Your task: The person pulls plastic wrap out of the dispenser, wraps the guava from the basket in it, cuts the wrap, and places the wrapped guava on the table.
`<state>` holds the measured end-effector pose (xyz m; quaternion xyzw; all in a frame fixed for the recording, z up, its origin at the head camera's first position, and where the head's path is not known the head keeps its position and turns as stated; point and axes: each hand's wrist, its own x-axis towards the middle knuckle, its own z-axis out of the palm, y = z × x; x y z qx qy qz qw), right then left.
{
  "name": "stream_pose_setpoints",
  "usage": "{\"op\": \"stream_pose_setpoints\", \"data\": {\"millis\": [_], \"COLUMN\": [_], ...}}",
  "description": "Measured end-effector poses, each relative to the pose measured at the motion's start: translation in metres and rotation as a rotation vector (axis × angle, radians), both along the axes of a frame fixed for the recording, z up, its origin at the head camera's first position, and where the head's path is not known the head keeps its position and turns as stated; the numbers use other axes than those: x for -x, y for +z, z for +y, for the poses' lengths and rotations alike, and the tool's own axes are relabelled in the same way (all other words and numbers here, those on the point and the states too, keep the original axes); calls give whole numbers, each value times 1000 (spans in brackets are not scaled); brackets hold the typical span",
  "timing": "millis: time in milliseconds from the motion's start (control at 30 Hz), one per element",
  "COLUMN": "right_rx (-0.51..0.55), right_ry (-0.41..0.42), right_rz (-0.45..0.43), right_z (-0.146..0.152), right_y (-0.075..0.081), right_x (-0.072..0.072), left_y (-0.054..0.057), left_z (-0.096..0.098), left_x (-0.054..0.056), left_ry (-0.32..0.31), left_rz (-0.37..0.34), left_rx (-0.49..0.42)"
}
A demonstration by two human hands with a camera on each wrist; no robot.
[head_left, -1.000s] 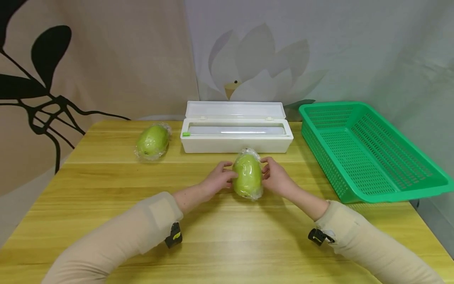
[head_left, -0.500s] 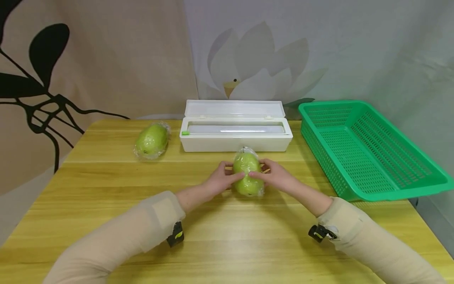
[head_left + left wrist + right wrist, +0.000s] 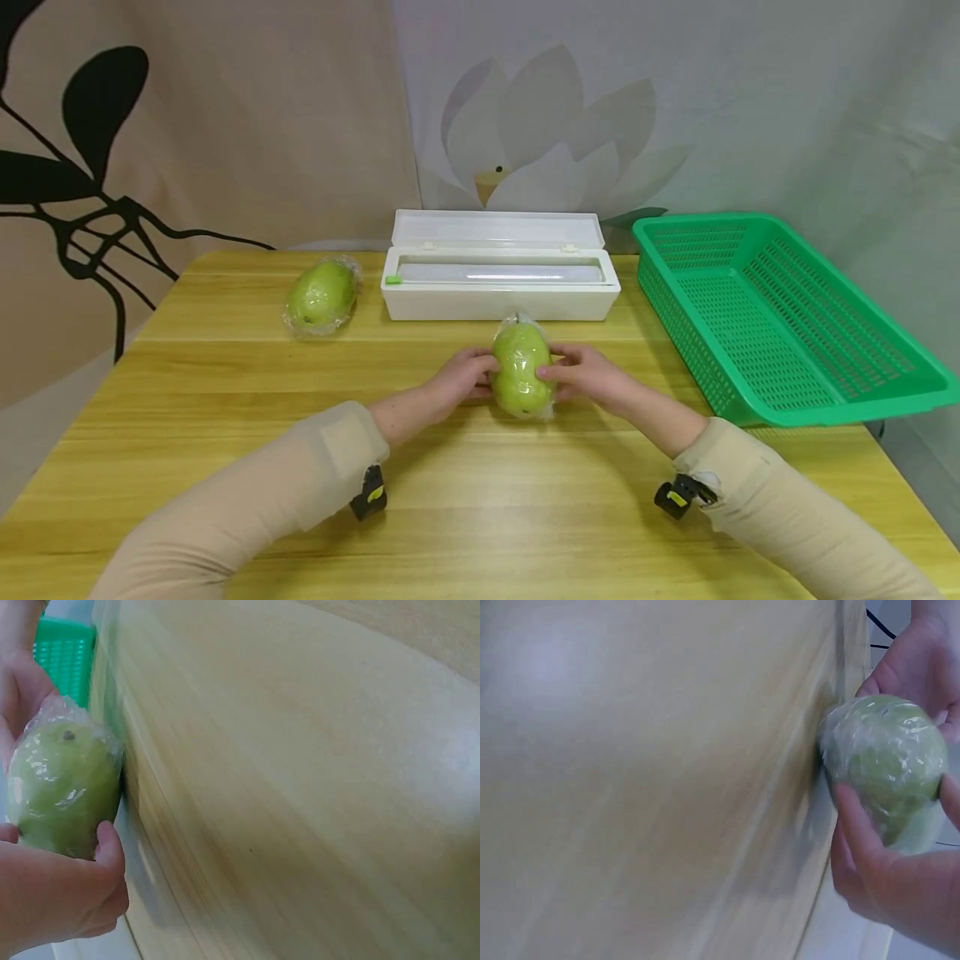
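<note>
Between the two hands, at the middle of the table (image 3: 465,517), sits an oblong green fruit (image 3: 522,367) wrapped in clear cling film, its stem end pointing away. My left hand (image 3: 457,379) grips its left side; the left wrist view shows finger and thumb at the lower end of the fruit (image 3: 64,787). From the right, my right hand (image 3: 588,375) holds it, thumb laid on the film and fingers hidden behind. Wrinkled film shows on the fruit (image 3: 889,757) in the right wrist view. A second wrapped green fruit (image 3: 322,296) lies at the back left.
Just behind the held fruit stands a white cling film box (image 3: 495,304), lid up, with the roll inside and a green slider at its left end. A green plastic basket (image 3: 690,342) occupies the right side. A patterned curtain (image 3: 300,108) hangs behind the table.
Both thumbs came onto the top of the fruit, then the left thumb moved back to its side. The right thumb stays on the film, and the fruit has turned slightly.
</note>
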<state>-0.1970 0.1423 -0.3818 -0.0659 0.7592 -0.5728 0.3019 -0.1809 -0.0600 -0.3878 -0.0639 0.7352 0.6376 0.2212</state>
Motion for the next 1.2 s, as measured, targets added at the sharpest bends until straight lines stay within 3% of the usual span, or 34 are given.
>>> {"op": "stream_pose_setpoints", "data": {"millis": [167, 333, 567, 800, 967, 1200], "right_rx": [76, 52, 3, 22, 28, 43], "right_ry": [-22, -37, -12, -6, -15, -41], "right_rz": [-102, -94, -69, -71, -72, -62], "right_z": [3, 5, 3, 2, -2, -15], "right_y": [-3, -3, -1, -1, 3, 20], "right_x": [-2, -3, -7, -7, -6, -1], "left_y": [2, 2, -3, -4, 5, 26], "left_z": [-6, -8, -7, -7, -10, -20], "left_x": [-1, -2, -2, -2, -3, 0], "left_ry": [4, -5, -27, -30, -6, 3], "left_rz": [24, 47, -37, -54, -51, -14], "left_rx": [62, 115, 8, -26, -50, -44]}}
